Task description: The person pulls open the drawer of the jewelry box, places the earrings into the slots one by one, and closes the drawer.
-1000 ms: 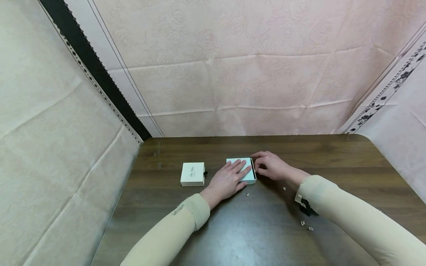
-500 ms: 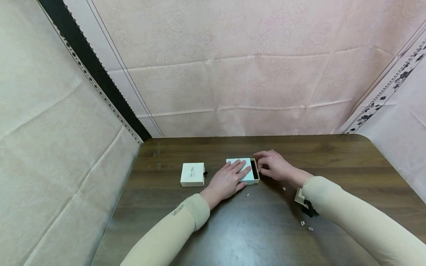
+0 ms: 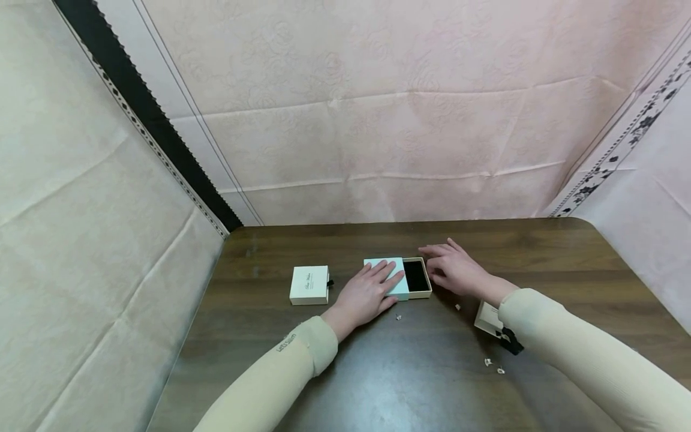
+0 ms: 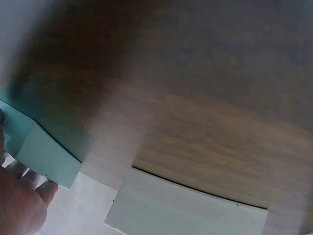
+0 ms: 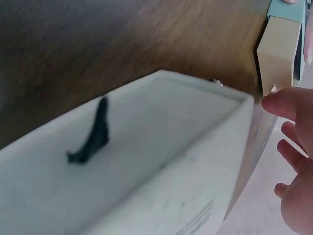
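Drawer (image 3: pixel 414 277) has slid farther out of blue box (image 3: pixel 401 289), toward right hand (image 3: pixel 453 270), whose bent fingers pinch its end. Left hand (image 3: pixel 366 295), fingers spread, rests on blue box. Left sleeve (image 3: pixel 270 378) reads "Let's Slim"; script on white box (image 3: pixel 309 287), left of those fingers, illegible.

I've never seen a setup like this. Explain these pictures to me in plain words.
There is no machine here, only a person. The left hand lies across a light blue box. The right hand is at the outer end of that box's black-lined drawer, which is partly out; whether it pinches anything there is hard to see.

The wide picture comes from a camera worn on the head, the two closer ones from a camera on each wrist.

Also on the wooden table are a white box further left, another pale box partly hidden by the right sleeve, and some tiny pieces.
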A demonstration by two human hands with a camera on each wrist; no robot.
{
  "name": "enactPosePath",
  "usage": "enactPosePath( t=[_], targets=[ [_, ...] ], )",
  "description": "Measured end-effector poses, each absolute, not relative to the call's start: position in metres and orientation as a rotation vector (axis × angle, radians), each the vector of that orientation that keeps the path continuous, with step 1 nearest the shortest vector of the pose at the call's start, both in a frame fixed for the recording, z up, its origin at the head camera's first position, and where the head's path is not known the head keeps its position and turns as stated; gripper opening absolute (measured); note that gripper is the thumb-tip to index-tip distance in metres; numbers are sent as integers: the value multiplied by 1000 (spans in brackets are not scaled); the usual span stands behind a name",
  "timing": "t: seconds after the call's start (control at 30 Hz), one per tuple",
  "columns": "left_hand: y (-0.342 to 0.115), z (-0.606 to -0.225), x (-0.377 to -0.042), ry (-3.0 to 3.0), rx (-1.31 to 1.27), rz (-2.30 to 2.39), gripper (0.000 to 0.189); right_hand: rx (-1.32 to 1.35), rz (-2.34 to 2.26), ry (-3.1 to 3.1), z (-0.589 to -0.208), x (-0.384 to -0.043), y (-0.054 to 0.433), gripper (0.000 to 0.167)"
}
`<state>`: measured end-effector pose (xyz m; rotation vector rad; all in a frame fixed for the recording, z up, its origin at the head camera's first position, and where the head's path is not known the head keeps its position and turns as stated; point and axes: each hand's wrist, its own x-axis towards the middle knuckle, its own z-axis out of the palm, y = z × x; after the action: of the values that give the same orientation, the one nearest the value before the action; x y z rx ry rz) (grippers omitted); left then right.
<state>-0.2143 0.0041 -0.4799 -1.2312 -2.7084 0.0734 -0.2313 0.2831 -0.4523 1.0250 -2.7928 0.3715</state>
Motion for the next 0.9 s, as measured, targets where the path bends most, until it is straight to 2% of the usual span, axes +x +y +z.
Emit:
enactPosePath(
  t=[0.73,0.9],
  targets=[
    [3,-480,-214,-2719,-1241,51,62,1005,328,-2773,-454,-226,295,22],
    [3,-480,-214,-2717,-1242,42,62,985,342,-2791,-452,-223,296,26]
  ],
)
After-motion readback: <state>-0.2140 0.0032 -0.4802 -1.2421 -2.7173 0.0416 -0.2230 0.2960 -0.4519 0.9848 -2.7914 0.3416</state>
